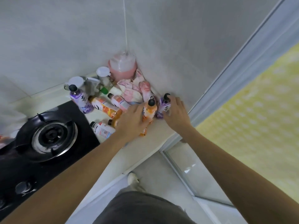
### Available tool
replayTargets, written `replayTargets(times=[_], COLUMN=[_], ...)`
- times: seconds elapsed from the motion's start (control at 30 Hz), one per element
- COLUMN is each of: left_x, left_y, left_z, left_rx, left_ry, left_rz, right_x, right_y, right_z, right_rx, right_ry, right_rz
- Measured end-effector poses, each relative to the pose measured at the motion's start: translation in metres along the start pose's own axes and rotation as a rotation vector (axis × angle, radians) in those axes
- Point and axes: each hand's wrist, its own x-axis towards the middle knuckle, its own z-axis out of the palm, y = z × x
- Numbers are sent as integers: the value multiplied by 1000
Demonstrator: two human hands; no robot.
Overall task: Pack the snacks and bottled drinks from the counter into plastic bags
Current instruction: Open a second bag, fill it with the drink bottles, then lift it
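Note:
Several drink bottles stand and lie on the pale counter (150, 143) in the corner. My left hand (131, 122) grips an upright orange bottle (149, 110) with a black cap. Just to its right, my right hand (175, 110) curls round an upright purple bottle (164, 105). Another purple bottle (80, 99) stands further left. Orange bottles (103, 105) and a pink-labelled bottle (119, 101) lie between them, and a clear bottle (102, 129) lies by the stove. Pink and white snack packets (134, 89) are piled against the wall.
A black gas stove (51, 135) fills the counter's left side. A pink plastic jug (123, 67), white-lidded jars (103, 72) and a cup stand in the corner. Tiled walls close in behind and to the right. The counter edge runs just under my arms.

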Motion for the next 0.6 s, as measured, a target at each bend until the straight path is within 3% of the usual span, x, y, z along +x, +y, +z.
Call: replayTargets(times=[0.33, 0.6], left_x=[73, 75], left_y=[11, 11], left_z=[36, 55], left_rx=[-103, -288], left_ry=[-142, -52], left_rz=[-212, -273], right_x=[68, 82], right_y=[31, 50], right_z=[19, 27], right_rx=[201, 356], right_ry=[-125, -135], right_rz=[17, -1])
